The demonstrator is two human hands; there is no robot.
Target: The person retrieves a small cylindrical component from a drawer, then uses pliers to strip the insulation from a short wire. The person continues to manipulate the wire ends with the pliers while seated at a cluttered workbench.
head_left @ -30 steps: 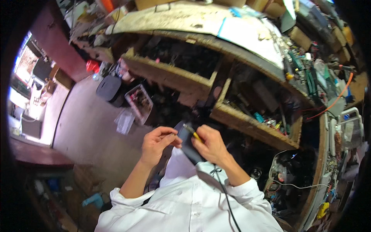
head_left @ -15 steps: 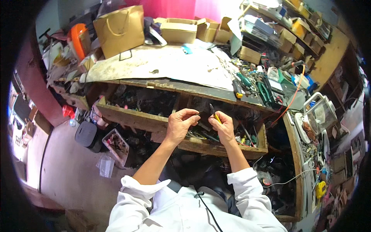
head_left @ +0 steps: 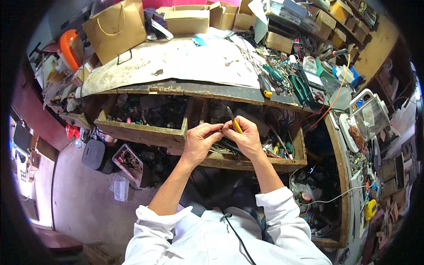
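Observation:
Over the pulled-out right drawer, my two hands meet with their fingertips together. My right hand is closed around a tool with a yellow handle and a dark pointed tip, which sticks up and slightly left out of the grip. The exact kind of tool cannot be made out. My left hand pinches thumb against forefinger, touching the right fingertips. Whatever small piece lies in that pinch is too small and hidden to name.
A left drawer full of small parts stands open beside this one. On the bench lie a white sheet, a screwdriver and green-handled pliers. A paper bag and cardboard boxes stand behind. An orange cable hangs at the right.
My hands have come together from being apart, the right moving left with the yellow-handled tool still in it. The view has shifted slightly, so the bench sits higher.

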